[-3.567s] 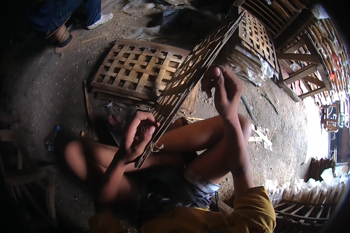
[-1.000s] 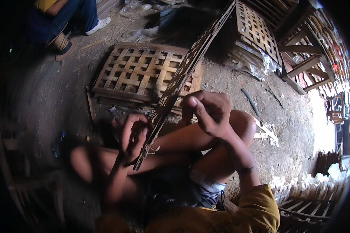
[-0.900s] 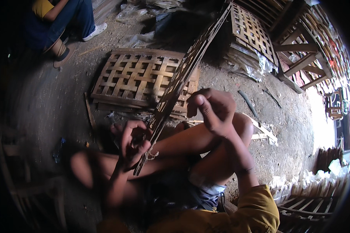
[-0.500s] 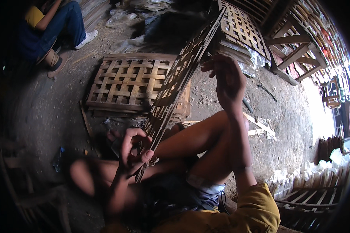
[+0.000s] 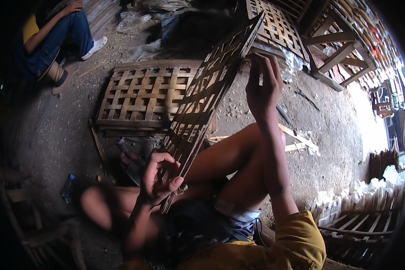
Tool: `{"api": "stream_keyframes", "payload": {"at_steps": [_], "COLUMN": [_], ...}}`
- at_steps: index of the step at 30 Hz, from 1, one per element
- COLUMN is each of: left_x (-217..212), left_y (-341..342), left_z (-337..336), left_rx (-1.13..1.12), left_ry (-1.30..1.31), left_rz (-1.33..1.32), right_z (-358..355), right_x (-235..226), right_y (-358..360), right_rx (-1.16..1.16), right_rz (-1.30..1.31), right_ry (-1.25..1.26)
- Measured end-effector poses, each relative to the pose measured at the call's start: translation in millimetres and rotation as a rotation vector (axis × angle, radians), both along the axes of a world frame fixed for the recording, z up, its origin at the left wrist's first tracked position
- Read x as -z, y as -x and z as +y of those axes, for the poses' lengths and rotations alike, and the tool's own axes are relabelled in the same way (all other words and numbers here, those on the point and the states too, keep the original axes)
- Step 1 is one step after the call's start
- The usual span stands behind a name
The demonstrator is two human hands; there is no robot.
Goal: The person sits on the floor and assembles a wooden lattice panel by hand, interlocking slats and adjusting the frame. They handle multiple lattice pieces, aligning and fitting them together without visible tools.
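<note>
I have the left hand (image 5: pixel 157 177) pinching the lower end of a woven bamboo panel (image 5: pixel 207 99), thumb on one side of the edge strips and bent fingers on the other. The panel stands tilted on its long edge above the person's crossed legs (image 5: pixel 229 162), running from the lap up and away to the right, with a loose curl of fibre (image 5: pixel 181 189) hanging near its lower corner. I see the right hand (image 5: pixel 263 81) raised beside the panel's upper right edge, fingers together and bent toward it; the thumb is hidden from me, so I cannot tell whether this hand grips, touches or just hovers there. Beyond the panel, a stack of similar woven panels (image 5: pixel 139 96) lies flat on the dirt floor (image 5: pixel 337 130), its right edge partly covered by the one in hand. Farther off to the right I make out a second stack (image 5: pixel 279 27), with clear plastic (image 5: pixel 294 63) spilling from its near edge, just beside a wooden stand (image 5: pixel 339 58). Pale wood strips (image 5: pixel 299 137) lie on the floor to the right of the knee. At the floor's far left, another person (image 5: pixel 69 36) sits with knees drawn up, wearing a white shoe (image 5: pixel 94 47).
</note>
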State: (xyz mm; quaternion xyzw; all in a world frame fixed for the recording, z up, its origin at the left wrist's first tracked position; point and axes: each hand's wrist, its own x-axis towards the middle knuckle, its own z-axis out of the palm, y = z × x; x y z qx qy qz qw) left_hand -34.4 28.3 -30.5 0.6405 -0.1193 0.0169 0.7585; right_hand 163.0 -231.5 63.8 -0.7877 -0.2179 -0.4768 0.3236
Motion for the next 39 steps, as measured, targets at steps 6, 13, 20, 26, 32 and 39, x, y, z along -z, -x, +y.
{"api": "stream_keyframes", "payload": {"at_steps": [6,13,20,26,32,39], "left_x": [-1.0,-4.5,-3.9,-2.5,-2.6,-6.3], "left_y": [-2.2,-2.8,-6.7,-5.7,-9.3,-5.1], "left_z": [0.2,1.2,-3.6,4.1,1.3,12.5], "left_rx": [-0.008,-0.029,-0.004,-0.133,-0.16,-0.139], "left_ry": [-0.041,-0.058,-0.053,-0.053,-0.078,-0.001], "left_rz": [-0.047,-0.075,-0.117,-0.08,-0.07,-0.052], "right_z": [1.3,0.1,-4.9,24.4,19.3,23.7], "right_x": [1.7,-2.0,-10.9,-0.8,-8.9,-6.5], "right_y": [-3.6,-1.2,5.7,24.5,42.6,42.3], "right_rx": [-0.019,-0.012,-0.037,-0.109,-0.394,-0.744], "right_rz": [-0.073,-0.032,0.086,0.192,0.355,0.511], "right_ry": [0.054,0.181,0.182,0.166,0.153,-0.373]}}
